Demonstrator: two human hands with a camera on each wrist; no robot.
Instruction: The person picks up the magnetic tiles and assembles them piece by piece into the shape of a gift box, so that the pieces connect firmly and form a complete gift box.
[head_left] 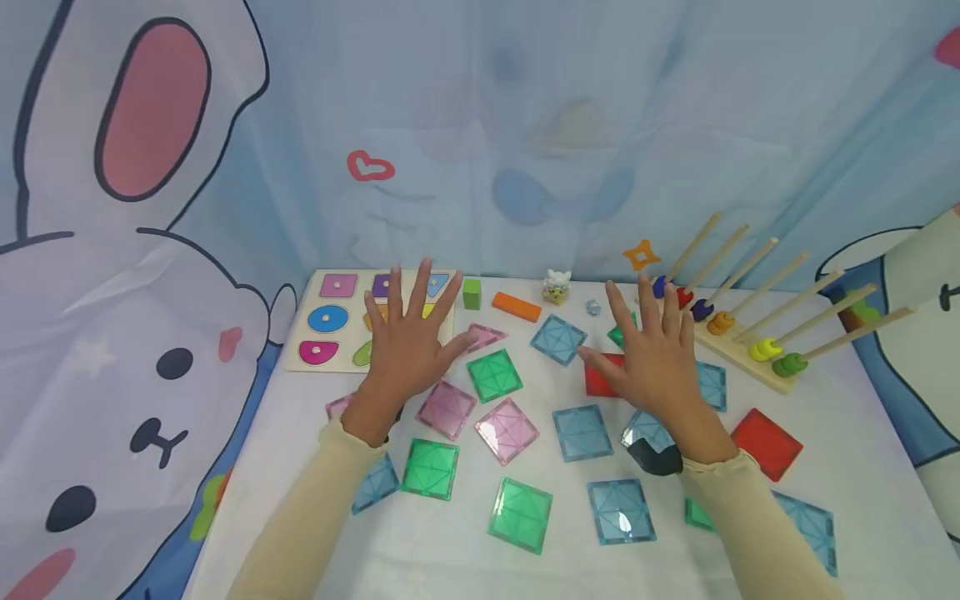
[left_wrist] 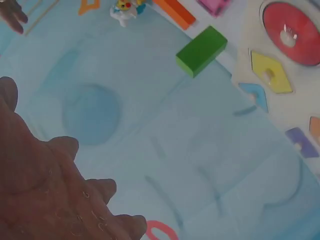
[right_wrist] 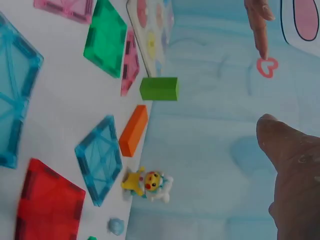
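My left hand (head_left: pixel 408 346) is spread palm down over the right part of a shape puzzle board (head_left: pixel 300 360), holding nothing. My right hand (head_left: pixel 660 362), also with fingers spread, is over a red magnetic tile (head_left: pixel 600 379) and near the base of a wooden peg stacker (head_left: pixel 750 362). Between the hands lie a green tile (head_left: pixel 495 375), a pink tile (head_left: pixel 507 431) and a blue tile (head_left: pixel 558 339). The left wrist view shows the left fingers (left_wrist: pixel 102 190) stretched out before the curtain; the right wrist view has the right thumb (right_wrist: pixel 280 140) extended.
A green block (head_left: pixel 472 294), an orange block (head_left: pixel 516 307) and a small figurine (head_left: pixel 557 287) stand along the back edge by the printed curtain (head_left: pixel 465 108). More blue, green and red tiles are scattered nearer the front. Upright sticks (head_left: pixel 806 304) rise at the right.
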